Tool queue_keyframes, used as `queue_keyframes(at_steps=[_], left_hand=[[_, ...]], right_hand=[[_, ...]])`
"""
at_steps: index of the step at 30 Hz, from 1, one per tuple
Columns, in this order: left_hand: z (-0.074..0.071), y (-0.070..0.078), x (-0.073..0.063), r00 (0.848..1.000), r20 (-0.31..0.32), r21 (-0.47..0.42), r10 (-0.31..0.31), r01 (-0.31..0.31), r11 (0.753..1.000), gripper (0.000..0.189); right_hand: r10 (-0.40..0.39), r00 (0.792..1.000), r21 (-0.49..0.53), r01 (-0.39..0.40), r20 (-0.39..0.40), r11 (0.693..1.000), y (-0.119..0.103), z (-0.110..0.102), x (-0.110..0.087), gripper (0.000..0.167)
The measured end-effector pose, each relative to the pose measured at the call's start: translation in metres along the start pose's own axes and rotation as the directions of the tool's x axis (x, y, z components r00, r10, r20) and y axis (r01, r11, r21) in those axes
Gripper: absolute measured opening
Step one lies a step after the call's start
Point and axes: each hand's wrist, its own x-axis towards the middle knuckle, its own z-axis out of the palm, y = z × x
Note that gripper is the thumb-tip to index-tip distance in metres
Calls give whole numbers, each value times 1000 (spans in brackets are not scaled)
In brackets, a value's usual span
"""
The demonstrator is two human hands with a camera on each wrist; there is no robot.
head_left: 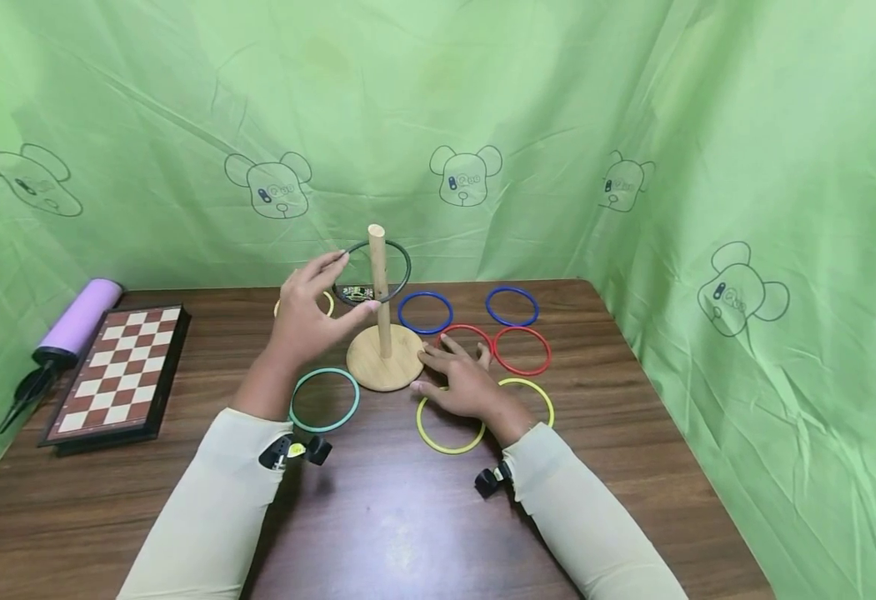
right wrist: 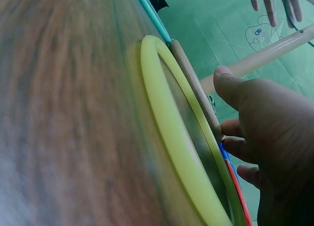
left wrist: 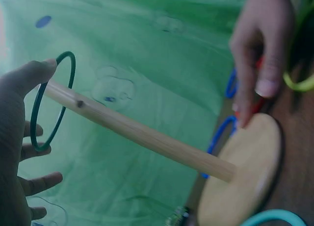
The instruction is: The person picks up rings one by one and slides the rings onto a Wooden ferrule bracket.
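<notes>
My left hand (head_left: 306, 312) pinches a dark green ring (head_left: 409, 267) between thumb and fingers. The ring is tilted and encircles the upper part of a wooden peg (head_left: 380, 267). In the left wrist view the green ring (left wrist: 73, 71) spans from my thumb to a fingertip, while the other fingers are spread. The peg stands upright on a round wooden base (head_left: 366, 367). At the base's right edge, my right hand (head_left: 468, 387) rests with its fingertips touching the rim, fingers loosely extended. In the right wrist view the right hand (right wrist: 279, 133) is beside a yellow ring (right wrist: 164, 118).
Around the base lie a teal ring (head_left: 358, 404), blue rings (head_left: 450, 312), red rings (head_left: 549, 358) and yellow rings (head_left: 448, 452). A checkerboard case (head_left: 122, 371) and a purple pump (head_left: 81, 317) are at the left. Green cloth (head_left: 543, 100) hangs behind the table.
</notes>
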Motion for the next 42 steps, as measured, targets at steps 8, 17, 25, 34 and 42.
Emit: queue_keyframes(at_steps=[8,17,25,34,42], left_hand=[[14,-17,-21,997,78,47,-25,21,999,84],[30,-27,-45,981,146,110,-128,112,988,88],[40,-35,-59,965,195,160,-176,146,976,90],[50,-44,-65,920,300,322,-253,152,935,94],[61,-49,-73,891,330,400,-313,168,901,93]], right_hand=[[3,1000,-15,-3,9,1000,0,1,-1,73],[-5,1000,-7,5,2,1000,-1,3,-3,71],[-1,1000,-11,1,-3,1000,-1,2,-3,72],[-6,1000,-7,6,-20,1000,0,1,-1,71],[-7,1000,-6,7,-13,1000,-1,-1,-2,72]])
